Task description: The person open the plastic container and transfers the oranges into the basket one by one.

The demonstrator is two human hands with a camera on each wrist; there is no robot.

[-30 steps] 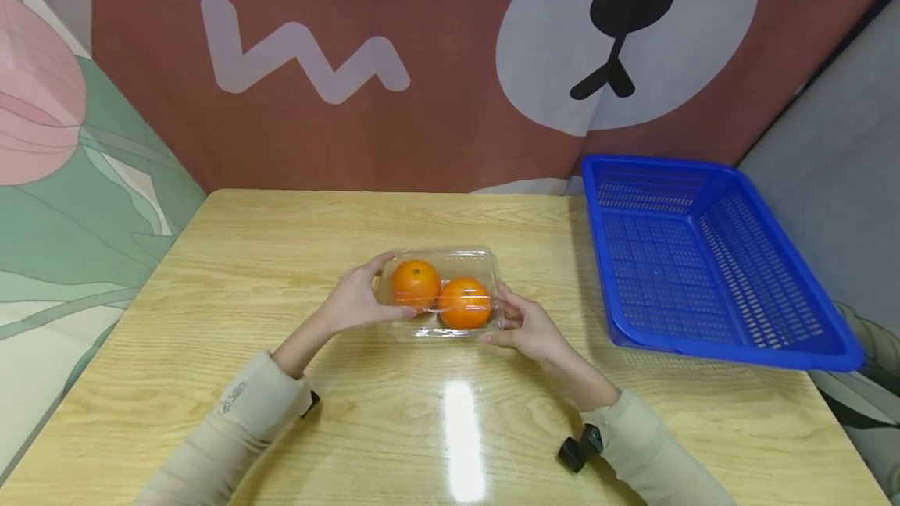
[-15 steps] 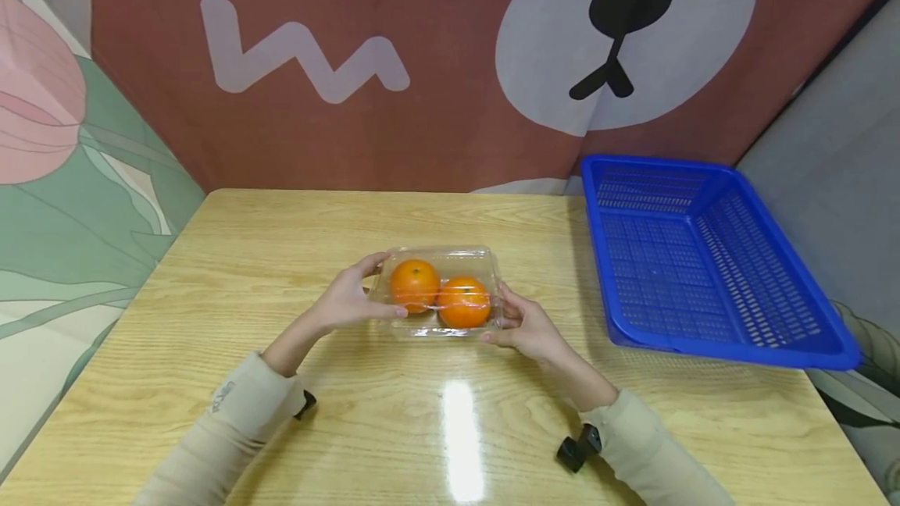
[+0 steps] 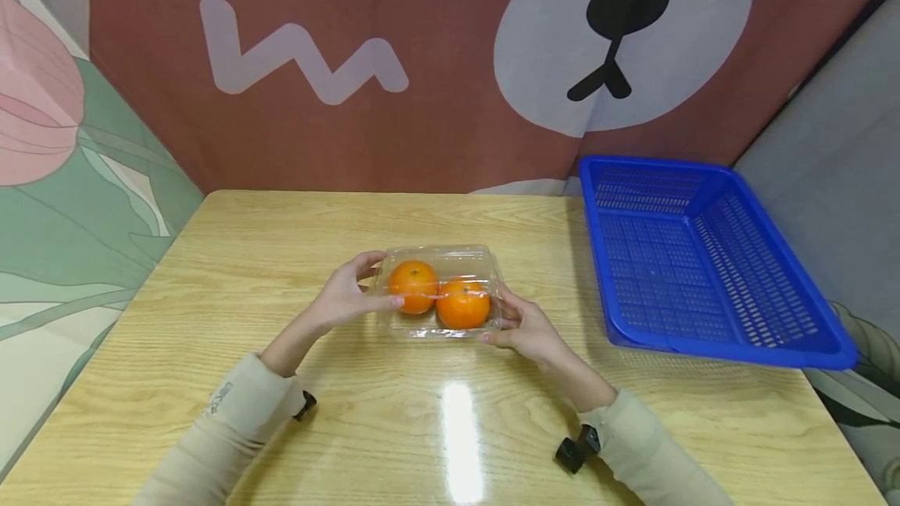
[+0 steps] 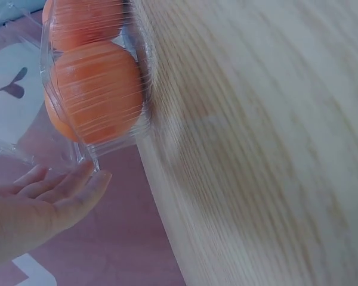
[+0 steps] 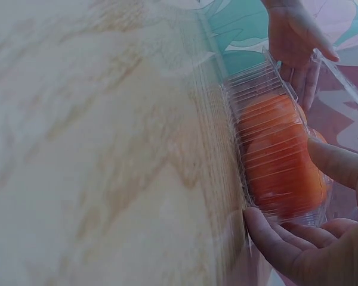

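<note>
A clear plastic clamshell box (image 3: 450, 254) with two oranges (image 3: 463, 303) in it rests at the middle of the table. Its lid (image 5: 346, 80) stands partly raised. My left hand (image 3: 348, 295) spans the box's left end, the thumb at the lid's front edge and the index finger at the back corner. In the left wrist view, the left fingertips (image 4: 104, 177) touch the box by its rim; the thumb is hidden there. My right hand (image 3: 536, 330) grips the right end, with the thumb and fingers around the lower part, as the right wrist view (image 5: 340, 220) shows.
A blue plastic basket (image 3: 671, 279) with perforated sides stands at the right of the wooden table (image 3: 281, 233). Behind the table hangs a brown cloth (image 3: 450, 100) with a bear face. A leaf-patterned cloth (image 3: 91, 240) lies to the left.
The left hand has shifted slightly left, and its thumb has moved up and back. The lid's front edge appears higher. The right hand keeps its hold in nearly the same place.
</note>
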